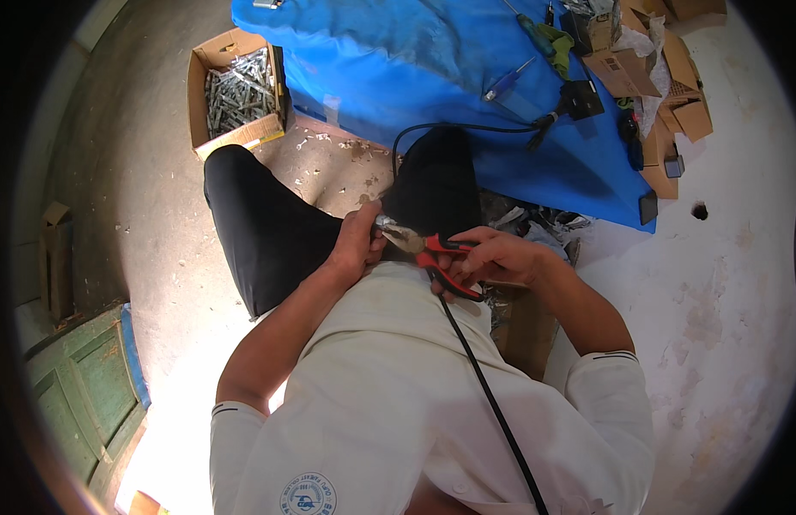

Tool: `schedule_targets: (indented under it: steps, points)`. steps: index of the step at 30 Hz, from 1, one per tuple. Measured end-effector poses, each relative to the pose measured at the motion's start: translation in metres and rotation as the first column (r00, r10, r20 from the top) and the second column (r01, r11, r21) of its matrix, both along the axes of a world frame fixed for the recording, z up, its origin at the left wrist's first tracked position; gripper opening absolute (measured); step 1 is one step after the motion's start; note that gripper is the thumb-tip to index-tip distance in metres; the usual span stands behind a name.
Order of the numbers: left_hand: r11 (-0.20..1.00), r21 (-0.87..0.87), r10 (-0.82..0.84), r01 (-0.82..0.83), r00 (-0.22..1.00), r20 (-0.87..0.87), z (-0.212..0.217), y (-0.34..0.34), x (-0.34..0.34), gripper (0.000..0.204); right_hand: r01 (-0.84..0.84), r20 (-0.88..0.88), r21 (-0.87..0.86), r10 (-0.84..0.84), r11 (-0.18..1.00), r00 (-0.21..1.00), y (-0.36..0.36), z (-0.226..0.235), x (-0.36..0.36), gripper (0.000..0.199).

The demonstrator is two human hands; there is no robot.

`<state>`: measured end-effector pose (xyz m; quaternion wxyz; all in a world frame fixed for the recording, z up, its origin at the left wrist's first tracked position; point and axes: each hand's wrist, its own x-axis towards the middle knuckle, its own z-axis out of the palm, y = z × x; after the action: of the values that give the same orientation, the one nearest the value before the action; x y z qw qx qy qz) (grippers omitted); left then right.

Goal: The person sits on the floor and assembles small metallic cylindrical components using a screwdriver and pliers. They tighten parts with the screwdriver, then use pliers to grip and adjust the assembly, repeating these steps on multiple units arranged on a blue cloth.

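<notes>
Over my lap, my left hand (357, 238) is closed around a small silvery metal piece (383, 221), most of which its fingers hide. My right hand (498, 256) grips a pair of pliers (433, 246) by red and black handles, which stand somewhat apart. The pliers' jaws point left and meet the end of the metal piece beside my left thumb. Whether the jaws are clamped on it is too small to tell.
A blue-covered work surface (355, 64) lies ahead, with a screwdriver (511, 79) and a black cable (466, 127). Left of it stands a cardboard box (197, 107) of metal pieces. Torn cartons (691, 116) pile up at the right. Another black cable (492, 395) crosses my shirt.
</notes>
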<state>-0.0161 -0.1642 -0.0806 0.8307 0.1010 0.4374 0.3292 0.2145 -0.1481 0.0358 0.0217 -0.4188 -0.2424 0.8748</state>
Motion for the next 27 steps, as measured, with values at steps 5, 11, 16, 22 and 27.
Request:
schedule_targets:
  steps: [5,11,16,22,27]
  points:
    - [1.000,0.023,-0.008,0.009,1.000,-0.006,0.001,0.000,0.000,0.041,-0.001,0.019,-0.026,0.002,1.000,1.000,-0.001,0.009,-0.004,0.048]
    - [1.000,0.003,0.003,-0.003,0.996,-0.092,0.002,0.000,0.003,0.043,0.008,0.082,-0.037,-0.005,0.999,0.997,-0.003,0.013,-0.005,0.044]
    - [1.000,0.031,0.002,0.002,0.993,-0.117,-0.004,-0.002,0.002,0.046,0.018,0.086,-0.040,-0.015,0.999,0.996,-0.004,0.009,-0.005,0.043]
    - [0.996,0.082,0.032,-0.021,0.990,-0.136,-0.001,-0.003,0.002,0.049,0.050,0.086,-0.087,-0.043,0.995,0.995,-0.009,0.004,-0.004,0.043]
    - [0.991,0.132,0.042,-0.014,0.976,-0.213,0.004,-0.002,0.003,0.052,0.088,0.053,-0.110,-0.082,0.990,0.995,-0.010,0.010,-0.005,0.040]
